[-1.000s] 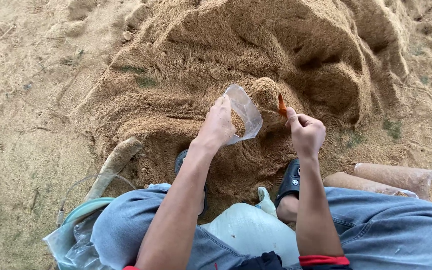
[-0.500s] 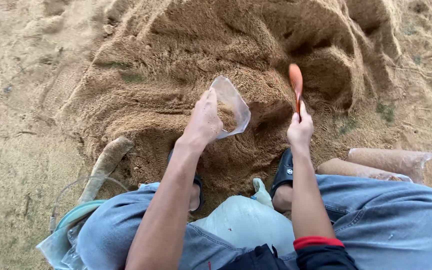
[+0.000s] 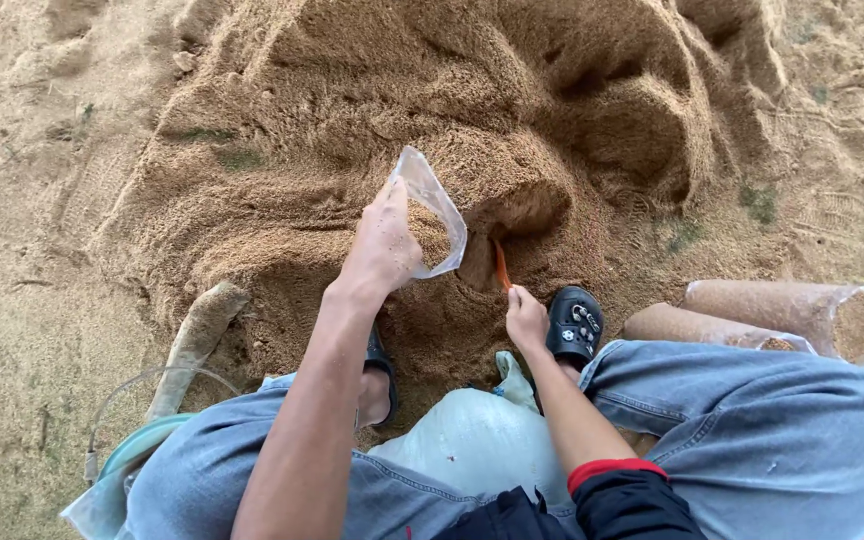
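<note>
Seated low over a heap of sawdust (image 3: 372, 90), knees in blue jeans (image 3: 752, 430) spread wide. Between the knees, a white sack (image 3: 472, 440), just behind both hands. Right hand (image 3: 526, 318) down beside a black sandal (image 3: 574, 325), fingers closed around the near end of an orange scoop (image 3: 501, 267). Scoop slanting away from those fingers, far end sunk into a dug hollow (image 3: 522, 215) in the heap. Left hand (image 3: 384, 243) raised a little to the left of the scoop, fingers clamped on the near edge of a clear bag (image 3: 434, 212). Bag held open and tilted toward the hollow, some sawdust lying inside, its lower rim just beside the scoop. Other sandal (image 3: 378, 362) half hidden under the left forearm. Left of the left hand, a packed tube (image 3: 195, 340) lying half buried at the foot of the heap. Right of the right hand, beyond the sandal, two filled bags (image 3: 772, 315) lying on their sides. Farther off, past the fingers, heap rising in ridges and scooped pits, bare sandy ground (image 3: 22, 200) to the left.
</note>
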